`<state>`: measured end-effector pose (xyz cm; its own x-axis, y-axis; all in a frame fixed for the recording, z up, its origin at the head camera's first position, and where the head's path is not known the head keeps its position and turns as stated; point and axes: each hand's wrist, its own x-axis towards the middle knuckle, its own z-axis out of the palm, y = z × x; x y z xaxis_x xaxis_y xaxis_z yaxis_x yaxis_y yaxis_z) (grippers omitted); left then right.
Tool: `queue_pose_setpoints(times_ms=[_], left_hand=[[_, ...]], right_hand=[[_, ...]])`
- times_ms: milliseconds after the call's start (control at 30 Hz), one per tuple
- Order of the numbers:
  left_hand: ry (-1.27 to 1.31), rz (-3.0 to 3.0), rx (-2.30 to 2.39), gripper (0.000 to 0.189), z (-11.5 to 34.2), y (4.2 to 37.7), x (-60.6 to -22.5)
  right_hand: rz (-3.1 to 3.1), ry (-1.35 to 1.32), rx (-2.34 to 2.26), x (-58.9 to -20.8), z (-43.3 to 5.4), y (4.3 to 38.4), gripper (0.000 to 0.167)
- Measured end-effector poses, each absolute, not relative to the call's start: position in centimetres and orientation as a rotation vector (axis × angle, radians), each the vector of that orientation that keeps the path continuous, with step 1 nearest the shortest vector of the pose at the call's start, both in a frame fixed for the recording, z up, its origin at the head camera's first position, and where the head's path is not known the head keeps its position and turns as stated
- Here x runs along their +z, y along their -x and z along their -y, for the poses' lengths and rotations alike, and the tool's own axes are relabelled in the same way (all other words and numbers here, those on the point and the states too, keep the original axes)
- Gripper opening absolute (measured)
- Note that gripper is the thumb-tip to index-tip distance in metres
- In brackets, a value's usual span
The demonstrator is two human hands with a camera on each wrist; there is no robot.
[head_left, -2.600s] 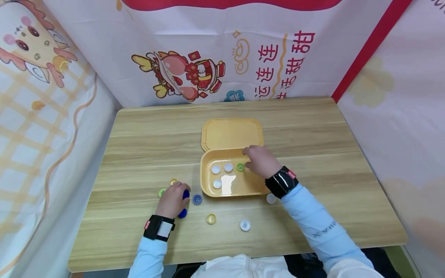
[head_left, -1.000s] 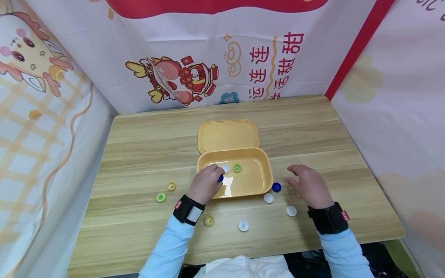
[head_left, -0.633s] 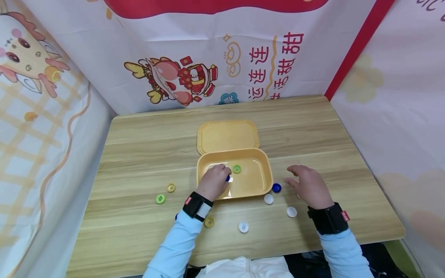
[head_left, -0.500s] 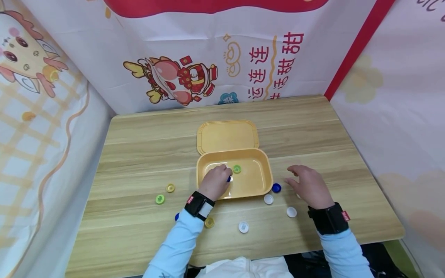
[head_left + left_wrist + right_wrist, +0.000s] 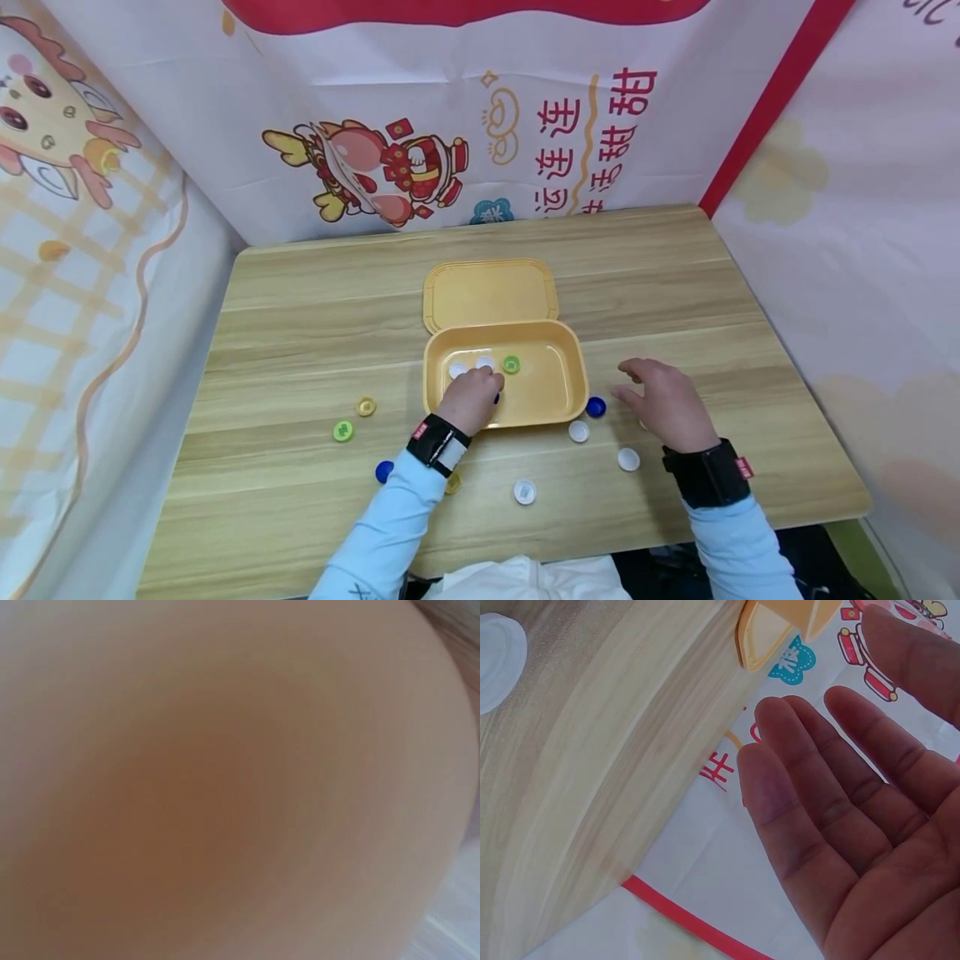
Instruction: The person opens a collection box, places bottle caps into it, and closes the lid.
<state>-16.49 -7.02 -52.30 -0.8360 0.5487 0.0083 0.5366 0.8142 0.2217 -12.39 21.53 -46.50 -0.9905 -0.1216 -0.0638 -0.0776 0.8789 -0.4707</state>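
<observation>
My left hand [image 5: 471, 400] is over the near left part of the yellow box [image 5: 551, 379], its fingers pinching a blue button [image 5: 497, 398] that is mostly hidden. Just beyond its fingers, two white buttons [image 5: 484, 363] and a green button [image 5: 511, 364] lie inside the box. Blurred skin fills nearly all of the left wrist view. My right hand [image 5: 667, 406] hovers to the right of the box, fingers relaxed and nothing in them; the right wrist view shows its bare palm. Nearest to it are another blue button [image 5: 596, 407] and a white button [image 5: 628, 459].
The box's yellow lid [image 5: 491, 296] lies right behind it. On the left of the wooden table are a yellow button [image 5: 366, 407], a lime green button [image 5: 342, 431] and a blue button [image 5: 385, 472]. More white buttons [image 5: 525, 492] lie in front of the box.
My left hand has come from the left side of the table into the box with a blue button, lately shifting slightly nearer and uncovering white buttons. My right hand left the box rightward, then stayed still.
</observation>
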Motion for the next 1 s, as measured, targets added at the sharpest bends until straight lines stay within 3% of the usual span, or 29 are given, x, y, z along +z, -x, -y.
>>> queue_pose_setpoints(times_ms=[433, 1000], left_hand=[[-0.803, -2.902, 0.317, 0.007, 6.8, 17.0, -53.3], [-0.816, -2.990, 0.313, 0.015, 7.6, 16.2, -51.4]], right_hand=[[-2.923, 0.117, -0.742, -47.3, -21.8, 12.2, 0.036], [-2.901, 0.075, -0.762, -47.6, -22.2, 11.8, 0.038]])
